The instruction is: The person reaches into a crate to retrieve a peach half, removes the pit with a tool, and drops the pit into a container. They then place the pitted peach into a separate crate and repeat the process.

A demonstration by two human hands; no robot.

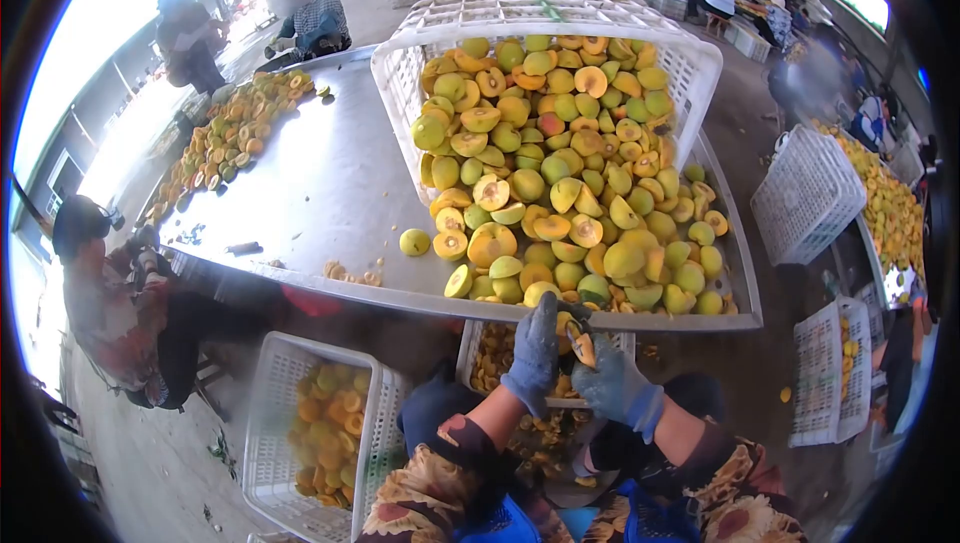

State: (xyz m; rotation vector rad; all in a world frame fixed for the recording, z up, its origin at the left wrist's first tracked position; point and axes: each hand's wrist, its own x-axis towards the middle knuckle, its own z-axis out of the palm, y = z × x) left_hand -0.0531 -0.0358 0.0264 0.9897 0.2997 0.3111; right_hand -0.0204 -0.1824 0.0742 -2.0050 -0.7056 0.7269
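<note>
Both my hands wear blue-grey gloves and are close together at the table's front edge. My left hand [535, 351] has its fingers closed beside a cut peach half [581, 345], which shows orange flesh between the hands. Right against the same piece, my right hand [617, 380] is curled, and I cannot tell what else is in its fingers. Just beyond the hands, a heap of yellow-green peach halves [530, 186] spills from a tipped white crate [545, 11] onto the metal table [330, 183]. Under the hands stands a crate [625, 343] with scraps in it.
A white crate [385, 423] of peach halves stands on the floor at left. Another pile of halves [240, 128] lies on the table's far left. A person [110, 293] sits at the left. More crates [810, 193] and a fruit-laden table [885, 208] are at right.
</note>
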